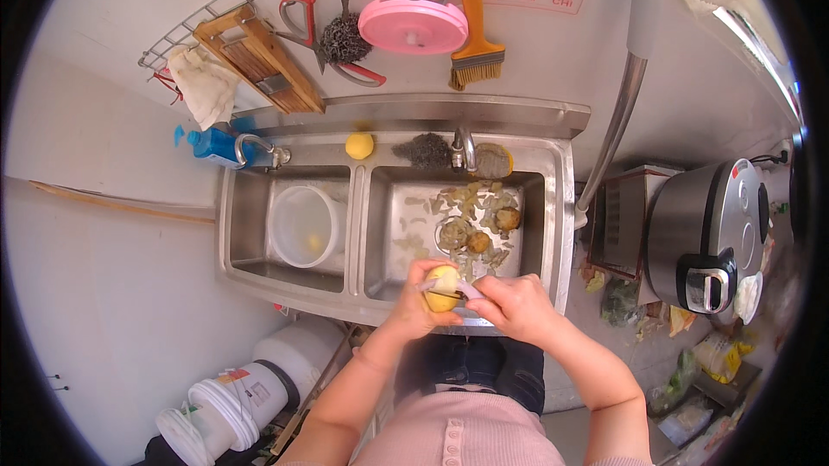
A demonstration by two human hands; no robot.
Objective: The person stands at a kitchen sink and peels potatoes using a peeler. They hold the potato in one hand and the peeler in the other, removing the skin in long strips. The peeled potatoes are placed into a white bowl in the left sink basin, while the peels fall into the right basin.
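My left hand (414,304) holds a mostly peeled yellow potato (442,304) over the front edge of the right sink basin. In my right hand (515,307) is a peeler with a pale handle (471,290), its blade against the potato. Below, in the stainless steel basin (403,197), lie potato peelings (453,231) and unpeeled brown potatoes (478,242) (508,218). A peeled potato (359,145) rests on the sink's back ledge. The left basin holds a white plastic tub (304,203) with something yellow in it.
Two faucets (461,145) (252,142), steel wool (427,150) and a blue pump bottle (217,145) line the back ledge. Scissors, a wooden slicer (259,61), a pink lid (412,25) and a brush (478,32) hang above. A rice cooker (699,233) stands right; white buckets (243,401) stand lower left.
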